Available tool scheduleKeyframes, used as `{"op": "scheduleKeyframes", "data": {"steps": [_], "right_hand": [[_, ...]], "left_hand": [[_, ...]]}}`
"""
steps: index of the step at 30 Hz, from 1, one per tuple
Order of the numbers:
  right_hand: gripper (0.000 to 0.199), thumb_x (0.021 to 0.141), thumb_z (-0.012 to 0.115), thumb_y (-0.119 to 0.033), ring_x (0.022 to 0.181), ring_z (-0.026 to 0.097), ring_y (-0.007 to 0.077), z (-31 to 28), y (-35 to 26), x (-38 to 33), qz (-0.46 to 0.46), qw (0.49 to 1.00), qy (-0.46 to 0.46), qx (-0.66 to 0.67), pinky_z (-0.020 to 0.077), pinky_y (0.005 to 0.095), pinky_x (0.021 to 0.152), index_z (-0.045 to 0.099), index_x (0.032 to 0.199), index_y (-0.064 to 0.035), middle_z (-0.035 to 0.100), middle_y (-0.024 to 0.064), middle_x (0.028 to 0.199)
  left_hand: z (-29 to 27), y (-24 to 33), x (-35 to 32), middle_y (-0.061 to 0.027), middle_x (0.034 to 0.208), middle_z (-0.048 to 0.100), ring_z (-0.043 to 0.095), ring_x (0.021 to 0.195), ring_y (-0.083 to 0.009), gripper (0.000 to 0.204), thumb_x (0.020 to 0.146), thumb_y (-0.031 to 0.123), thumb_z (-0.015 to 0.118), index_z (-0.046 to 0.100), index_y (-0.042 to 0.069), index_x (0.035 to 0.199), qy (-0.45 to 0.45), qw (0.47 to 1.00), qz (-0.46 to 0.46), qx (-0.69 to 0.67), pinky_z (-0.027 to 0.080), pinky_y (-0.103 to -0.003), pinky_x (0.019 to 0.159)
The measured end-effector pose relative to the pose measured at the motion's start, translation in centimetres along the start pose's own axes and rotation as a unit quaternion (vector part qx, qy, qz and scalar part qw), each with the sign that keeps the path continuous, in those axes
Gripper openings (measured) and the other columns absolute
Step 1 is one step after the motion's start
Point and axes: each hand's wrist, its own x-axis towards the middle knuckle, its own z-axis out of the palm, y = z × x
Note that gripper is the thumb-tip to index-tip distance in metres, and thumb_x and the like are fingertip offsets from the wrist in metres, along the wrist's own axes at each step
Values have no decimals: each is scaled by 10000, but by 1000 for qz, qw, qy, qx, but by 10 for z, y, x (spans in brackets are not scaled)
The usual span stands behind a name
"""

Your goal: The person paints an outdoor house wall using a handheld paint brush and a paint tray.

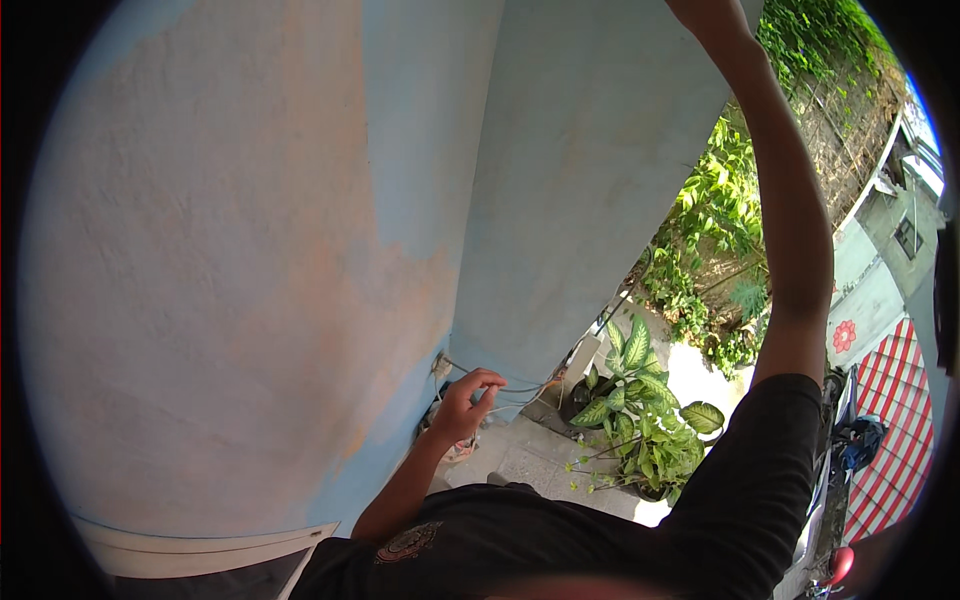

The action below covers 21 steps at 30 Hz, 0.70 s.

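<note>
Low in front of me, my left hand (465,405) is raised beside the painted wall. Its fingers are loosely curled, with a gap between them and the thumb, and I see nothing held in it. Thin cables (530,388) run along the foot of the wall behind it. My right arm stretches high up, and my right hand (712,18) meets the top edge of the view near the upper end of the pale blue wall (590,150). Its fingers are cut off, so whatever it holds or touches is hidden.
A wall with faded blue and peach patches (250,250) fills the left. Leafy potted plants (645,430) stand on the tiled floor (525,455). Green climbers (720,190) grow beyond the wall's edge. A red-and-white striped surface (895,420) lies far right, and a white frame (200,545) lower left.
</note>
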Motion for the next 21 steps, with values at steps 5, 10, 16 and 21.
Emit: {"op": "scheduleKeyframes", "data": {"steps": [5,10,16,21], "right_hand": [[128,827,550,-4,722,663,391,5,-63,-37,86,942,57,319,560,489,659,595,947,-5,652,168,860],[41,812,568,-6,715,685,358,-7,-174,-112,-10,931,-39,364,591,444,644,591,837,17,590,167,944],[201,853,666,-71,683,656,312,2,-91,-63,167,825,-144,521,523,384,671,707,1024,26,690,186,792],[116,802,628,44,824,635,385,-30,-15,-15,195,900,187,341,531,428,744,682,904,33,631,172,857]], "left_hand": [[-13,2,7,-98,1034,670,639,951,-201,145,961,61,561,654,10,1060,-24,1000,6,-10,479,-316,865],[-21,-1,16,-91,1038,671,638,952,-188,150,963,74,556,653,13,1060,-40,999,2,-8,484,-314,856],[-21,-8,17,-87,1047,668,647,992,-184,161,976,66,535,649,10,1075,-74,997,-8,-20,496,-319,888],[-23,-12,14,-85,1047,667,645,1006,-181,167,973,60,537,654,5,1077,-89,995,-29,-25,494,-316,890]]}}
